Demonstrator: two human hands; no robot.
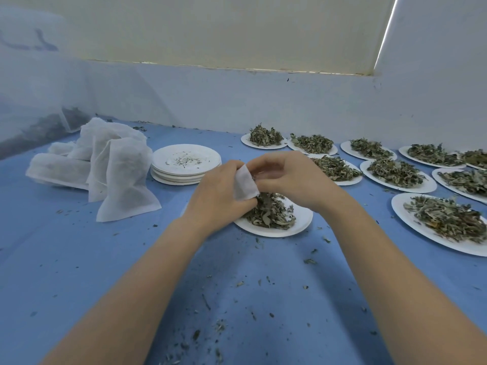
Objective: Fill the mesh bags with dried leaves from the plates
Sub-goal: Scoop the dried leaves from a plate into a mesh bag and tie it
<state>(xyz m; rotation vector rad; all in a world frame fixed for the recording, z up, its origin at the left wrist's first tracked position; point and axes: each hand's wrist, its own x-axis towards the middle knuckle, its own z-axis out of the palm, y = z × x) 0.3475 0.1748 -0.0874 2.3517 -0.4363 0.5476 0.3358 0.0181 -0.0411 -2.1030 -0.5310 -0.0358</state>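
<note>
A white mesh bag (pixel 245 186) is held above a white plate (pixel 300 219) heaped with dried green leaves (pixel 268 213) at the middle of the blue table. My left hand (pixel 216 198) grips the bag from the left, fingers curled round it. My right hand (pixel 287 177) pinches the bag's upper edge from the right. Most of the bag is hidden between my hands. Filled mesh bags (pixel 116 167) stand and lie in a pile at the left.
A stack of empty white plates (pixel 185 164) sits left of my hands. Several plates of dried leaves (pixel 395 172) spread across the right side, one large plate (pixel 445 222) nearest. Leaf crumbs litter the blue tablecloth (pixel 105 259). A white wall runs along the back.
</note>
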